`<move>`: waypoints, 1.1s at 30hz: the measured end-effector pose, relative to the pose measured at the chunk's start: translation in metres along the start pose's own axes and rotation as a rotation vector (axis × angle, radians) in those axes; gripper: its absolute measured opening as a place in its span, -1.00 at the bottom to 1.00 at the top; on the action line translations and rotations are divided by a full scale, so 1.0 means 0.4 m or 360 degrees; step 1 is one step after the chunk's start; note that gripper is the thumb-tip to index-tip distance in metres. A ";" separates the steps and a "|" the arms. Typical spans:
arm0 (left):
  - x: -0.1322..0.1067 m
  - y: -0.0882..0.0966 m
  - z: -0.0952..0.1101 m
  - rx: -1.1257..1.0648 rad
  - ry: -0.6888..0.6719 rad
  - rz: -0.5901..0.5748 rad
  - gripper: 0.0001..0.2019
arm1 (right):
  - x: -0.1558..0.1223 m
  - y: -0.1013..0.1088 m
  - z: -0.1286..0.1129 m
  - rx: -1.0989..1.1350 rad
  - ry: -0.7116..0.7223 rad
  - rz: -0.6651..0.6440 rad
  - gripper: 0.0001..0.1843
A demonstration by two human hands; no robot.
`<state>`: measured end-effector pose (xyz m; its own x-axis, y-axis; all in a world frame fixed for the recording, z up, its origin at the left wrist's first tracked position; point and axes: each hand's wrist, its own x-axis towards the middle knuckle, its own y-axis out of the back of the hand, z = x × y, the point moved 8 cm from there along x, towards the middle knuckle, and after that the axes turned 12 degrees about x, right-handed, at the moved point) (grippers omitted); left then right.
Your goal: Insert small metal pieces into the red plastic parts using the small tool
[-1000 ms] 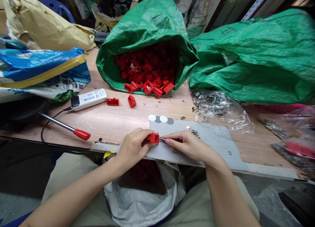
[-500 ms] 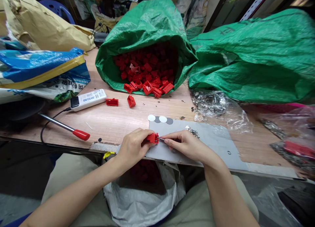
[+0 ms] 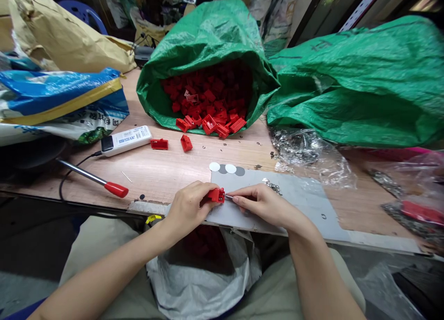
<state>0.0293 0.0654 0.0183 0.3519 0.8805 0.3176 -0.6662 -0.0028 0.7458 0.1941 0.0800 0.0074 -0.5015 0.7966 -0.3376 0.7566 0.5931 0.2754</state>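
Note:
My left hand (image 3: 190, 203) is closed around a small red plastic housing (image 3: 217, 195), its open end facing right. My right hand (image 3: 258, 202) pinches a thin metal tool (image 3: 229, 197), whose tip is at the housing's open end; most of the tool is hidden by the fingers. Whether the tip touches the housing I cannot tell. Both hands are above a grey mat (image 3: 298, 195) at the table's front edge. A small pile of metal parts (image 3: 272, 186) lies on the mat just beyond my right hand.
A green sack (image 3: 208, 38) spills red housings at the back. Another green sack (image 3: 360, 84) and a clear bag of metal parts (image 3: 301, 149) lie right. On the left are a white device (image 3: 126, 140) and a red-handled lever (image 3: 116, 189). A pale sack (image 3: 194, 287) hangs open below the edge.
The whole view has shifted very slightly. Both hands keep the same hold and position, with the tool tip still at the red housing.

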 end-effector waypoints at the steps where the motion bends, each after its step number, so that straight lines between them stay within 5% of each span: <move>1: 0.000 0.000 0.000 0.0004 -0.0008 -0.0002 -0.79 | 0.000 -0.001 0.000 0.0002 -0.0003 0.0003 -0.56; 13: 0.006 -0.002 0.021 0.0137 -0.0091 -0.0051 -0.81 | -0.003 -0.011 -0.034 -0.0177 0.0113 0.0133 -0.67; 20: 0.007 -0.002 0.006 0.0020 0.0028 -0.0075 -0.87 | 0.004 -0.006 -0.005 0.0099 0.0031 0.0017 -0.61; 33: 0.002 -0.004 0.008 0.0081 -0.0029 -0.0061 -0.85 | 0.006 -0.006 -0.002 0.0089 0.0004 0.0042 -0.62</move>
<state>0.0327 0.0645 0.0193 0.3887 0.8716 0.2986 -0.6181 0.0064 0.7861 0.1907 0.0805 0.0066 -0.4823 0.8121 -0.3284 0.7917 0.5645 0.2334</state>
